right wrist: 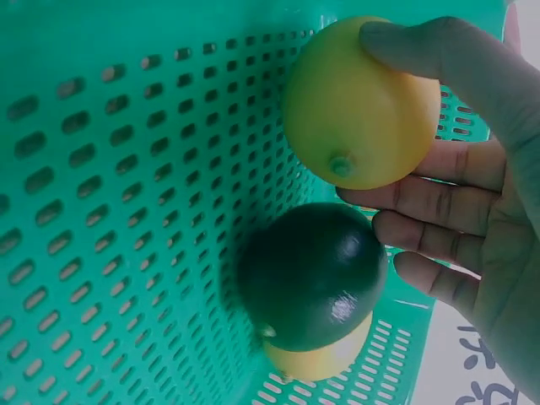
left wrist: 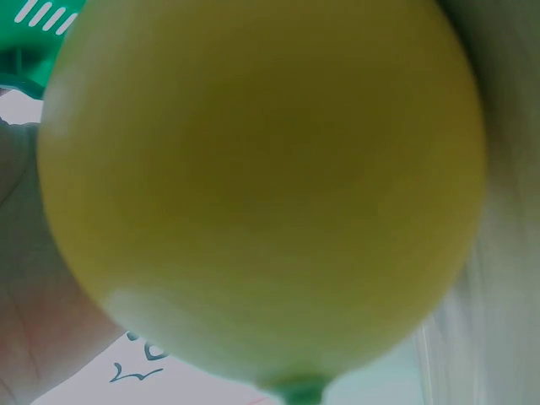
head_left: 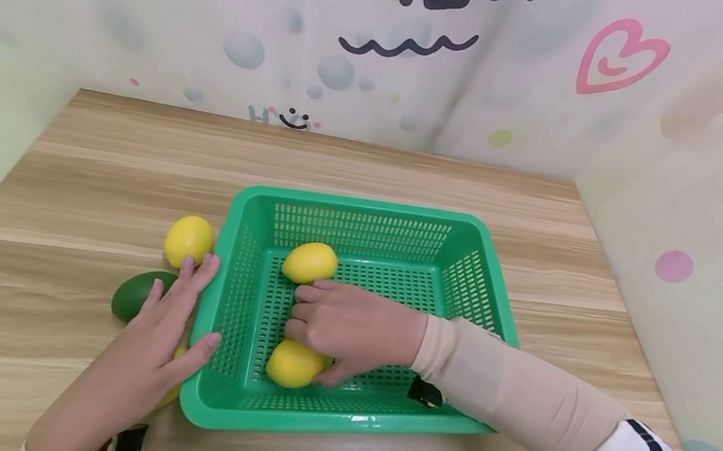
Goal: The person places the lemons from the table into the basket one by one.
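Inside the green plastic basket (head_left: 335,429), my right hand (head_left: 358,328) pinches a lemon (right wrist: 363,110) between thumb and fingers, near the basket's front side. Just beyond it lies a smooth dark green oval fruit (right wrist: 312,274), which the hand hides in the head view. A second lemon (head_left: 310,263) sits farther back on the basket floor. My left hand (head_left: 146,349) lies with extended fingers along the outside of the basket's left rim. Under that hand is a yellow fruit (left wrist: 261,186) with a green tip, mostly hidden in the head view.
Left of the basket, a lemon (head_left: 189,239) lies by the left fingertips and another dark green fruit (head_left: 136,295) beside the left hand. All stand on a wood-grain table (head_left: 61,216). A printed white wall covering (head_left: 379,91) borders the table's back and sides.
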A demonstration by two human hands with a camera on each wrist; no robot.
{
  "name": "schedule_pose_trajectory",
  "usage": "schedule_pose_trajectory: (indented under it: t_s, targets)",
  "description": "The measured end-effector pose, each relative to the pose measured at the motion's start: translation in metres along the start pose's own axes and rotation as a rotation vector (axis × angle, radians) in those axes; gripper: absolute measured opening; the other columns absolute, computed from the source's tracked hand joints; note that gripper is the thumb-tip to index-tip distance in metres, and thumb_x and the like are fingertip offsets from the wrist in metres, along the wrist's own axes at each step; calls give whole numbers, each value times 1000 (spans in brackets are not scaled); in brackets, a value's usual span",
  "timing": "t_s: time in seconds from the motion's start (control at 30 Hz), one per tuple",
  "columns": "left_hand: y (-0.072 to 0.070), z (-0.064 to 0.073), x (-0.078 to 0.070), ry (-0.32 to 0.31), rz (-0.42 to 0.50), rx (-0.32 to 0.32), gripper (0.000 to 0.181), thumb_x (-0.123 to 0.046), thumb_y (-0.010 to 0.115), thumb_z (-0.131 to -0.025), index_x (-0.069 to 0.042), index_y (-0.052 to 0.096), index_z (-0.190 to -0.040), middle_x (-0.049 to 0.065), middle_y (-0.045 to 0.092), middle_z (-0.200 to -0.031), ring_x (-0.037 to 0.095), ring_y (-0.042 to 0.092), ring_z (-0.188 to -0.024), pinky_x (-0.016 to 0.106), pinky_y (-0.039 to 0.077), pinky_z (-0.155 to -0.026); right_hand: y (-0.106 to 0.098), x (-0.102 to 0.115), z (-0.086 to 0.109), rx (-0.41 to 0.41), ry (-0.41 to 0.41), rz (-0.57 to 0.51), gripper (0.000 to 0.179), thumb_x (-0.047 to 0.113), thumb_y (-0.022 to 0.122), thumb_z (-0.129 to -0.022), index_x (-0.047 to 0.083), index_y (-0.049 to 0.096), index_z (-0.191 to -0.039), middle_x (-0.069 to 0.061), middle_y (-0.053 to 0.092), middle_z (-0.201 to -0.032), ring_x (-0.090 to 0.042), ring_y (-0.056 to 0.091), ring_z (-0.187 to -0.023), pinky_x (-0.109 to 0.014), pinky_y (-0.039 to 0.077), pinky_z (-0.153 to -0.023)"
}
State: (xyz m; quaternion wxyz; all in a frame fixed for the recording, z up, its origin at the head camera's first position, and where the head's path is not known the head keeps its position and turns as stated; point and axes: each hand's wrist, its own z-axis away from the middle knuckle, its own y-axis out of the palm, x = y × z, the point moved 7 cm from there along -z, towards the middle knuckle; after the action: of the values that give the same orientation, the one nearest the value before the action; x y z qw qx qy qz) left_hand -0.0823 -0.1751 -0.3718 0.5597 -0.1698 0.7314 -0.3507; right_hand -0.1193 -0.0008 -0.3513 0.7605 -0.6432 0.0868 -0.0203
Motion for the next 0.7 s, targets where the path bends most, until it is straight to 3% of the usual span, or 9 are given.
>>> schedule_pose_trajectory:
  t_s: [0.47, 0.7]
  targets:
    - [1, 0, 0, 2, -2, 0, 82, -23, 59, -105, -15, 7, -167, 14, 18, -170, 38, 5, -157, 66, -2, -122, 5, -2, -3, -16, 9, 29, 47, 59, 75, -83, 18, 70, -107, 9, 69, -97, -14, 52, -92, -28, 42, -81]
    - [1, 0, 1, 0, -1, 0, 82, -23, 59, -105, -15, 6, -167, 14, 18, -170, 38, 4, -157, 65, -2, -122, 6, -1, -3, 13, 5, 4, 50, 60, 76, -83, 17, 71, -109, 9, 69, -98, -14, 51, -92, -28, 43, -82]
